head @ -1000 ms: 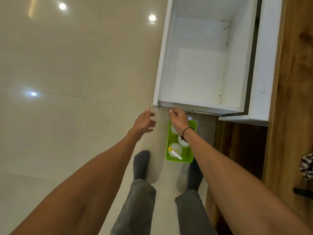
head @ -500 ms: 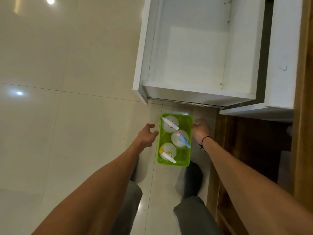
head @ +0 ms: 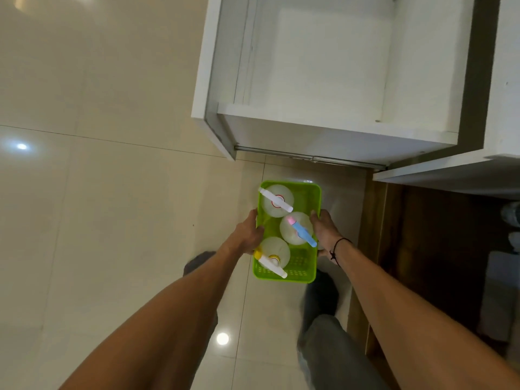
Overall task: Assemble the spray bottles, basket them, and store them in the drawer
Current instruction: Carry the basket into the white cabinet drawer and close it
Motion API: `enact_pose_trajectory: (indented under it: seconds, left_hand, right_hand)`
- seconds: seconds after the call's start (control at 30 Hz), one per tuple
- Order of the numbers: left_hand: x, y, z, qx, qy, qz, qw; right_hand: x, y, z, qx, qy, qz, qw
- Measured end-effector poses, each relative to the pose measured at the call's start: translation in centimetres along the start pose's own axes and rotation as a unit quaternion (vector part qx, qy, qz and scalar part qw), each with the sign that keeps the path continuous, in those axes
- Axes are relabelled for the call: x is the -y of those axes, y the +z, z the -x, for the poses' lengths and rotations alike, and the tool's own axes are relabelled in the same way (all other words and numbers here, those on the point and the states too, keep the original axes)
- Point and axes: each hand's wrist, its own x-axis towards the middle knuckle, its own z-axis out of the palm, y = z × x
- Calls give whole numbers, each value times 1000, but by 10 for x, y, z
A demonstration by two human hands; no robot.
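**A:** Underfoot: glossy cream floor tiles [head: 112,192], ceiling lights mirrored in them. Far right, white drawer [head: 323,130] pulled out, bare white interior. Dark wood cabinet front [head: 422,249] along the right edge.

**B:** Basket?

**A:** Lime-green plastic basket [head: 306,198], perforated bottom, sits low between the feet, near side of the drawer front, well below its rim. Three translucent spray bottles upright inside, seen from above: white-head bottle [head: 277,202] at the far end, blue-and-pink-head bottle [head: 297,229] in the middle against the right wall, yellow-and-white-head bottle [head: 271,256] at the near left.

**B:** Hands?

**A:** Left hand [head: 249,233] curled over the left rim, fingers gripping it. Right hand [head: 323,232] wraps the right rim the same way; black cord on that wrist.

**B:** Delta vs half a second ago?

**A:** Then both hands were short of the basket, left one spread and apart from the wall, right one just reaching the far right corner. Now both clamp the long sides. Bottles unchanged in order. Drawer still open.
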Motion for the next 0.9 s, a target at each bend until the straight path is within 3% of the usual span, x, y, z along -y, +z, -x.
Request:
enact_pose_trajectory:
  seconds: [0.2,0.57,0.9]
  left_hand:
    - [-21,-13,57,-5,-5,23,1000]
    - [-108,-86,226,-18,33,-19,999]
    - [-201,-149,356,-6,18,64,998]
  right_hand:
    - [14,-16,60,-17,-19,-31,999]
    - [88,-62,249,2,-31,-63,998]
    - [169,-117,369,5,-107,-51,993]
